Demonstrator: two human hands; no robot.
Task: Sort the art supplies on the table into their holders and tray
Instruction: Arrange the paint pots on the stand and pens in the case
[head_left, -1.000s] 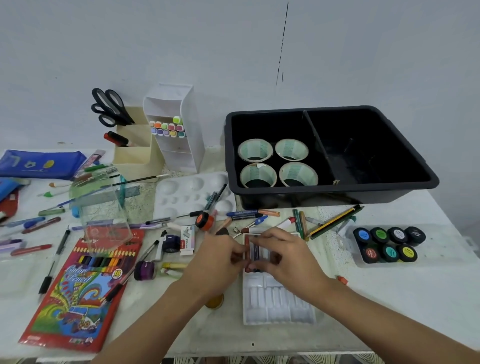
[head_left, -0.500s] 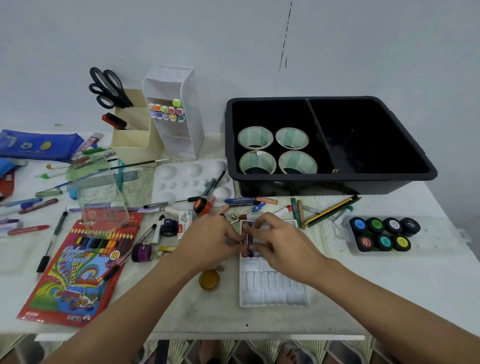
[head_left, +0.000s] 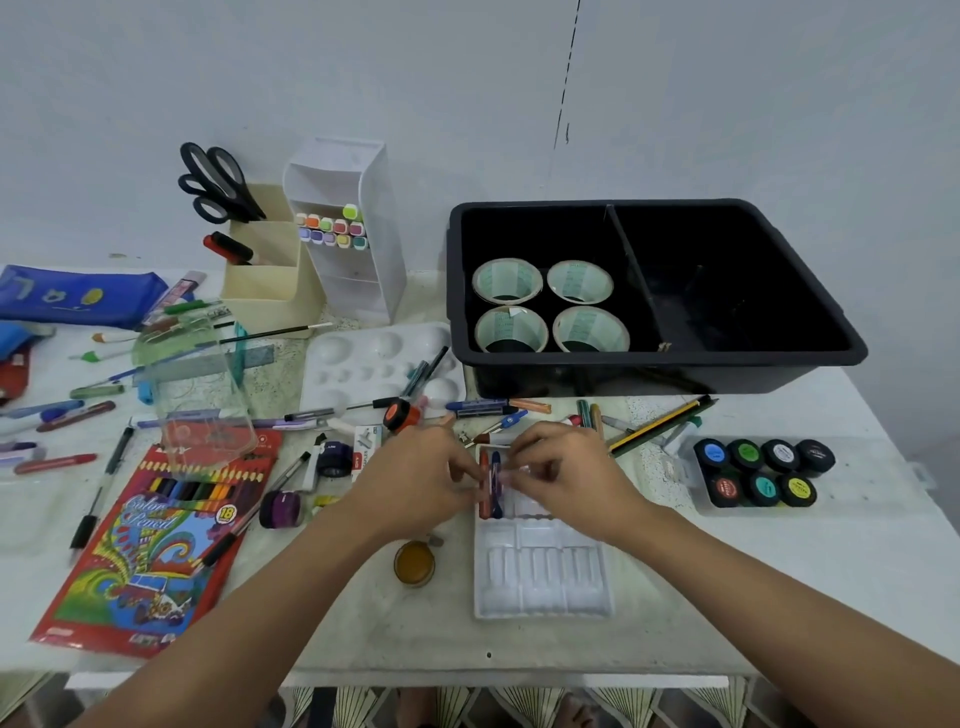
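The left hand (head_left: 415, 483) and the right hand (head_left: 571, 478) meet fingertip to fingertip over the far end of a white moulded plastic crayon tray (head_left: 540, 577) lying near the front edge of the pale desk (head_left: 857, 571). Both hands have their fingers curled inward. Their tips touch a red-orange crayon (head_left: 484, 491) and a dark blue crayon (head_left: 497, 483), which lie side by side in the tray's far left slots. Blur hides whether either hand pinches a crayon or only presses it. Just left of the tray stands a small round pot of yellow-brown paint (head_left: 414, 563), and further left a purple pot (head_left: 280, 509) beside a red pack of coloured pencils (head_left: 150, 540). A clear plastic box (head_left: 202, 410) rests on the pack's far end. Beyond the hands lie loose pens and pencils (head_left: 660, 426) and a white paint palette (head_left: 379, 358). Toward the right edge, a clear case holds seven black-lidded paint pots (head_left: 758, 473). At the back edge, a black two-compartment bin (head_left: 649, 366) has four rolls of tape (head_left: 550, 306) in its left compartment. To its left stand a white marker rack (head_left: 353, 291) and a cream holder (head_left: 265, 291) with black scissors (head_left: 218, 182). A blue pencil case (head_left: 78, 296) lies at the far left corner.
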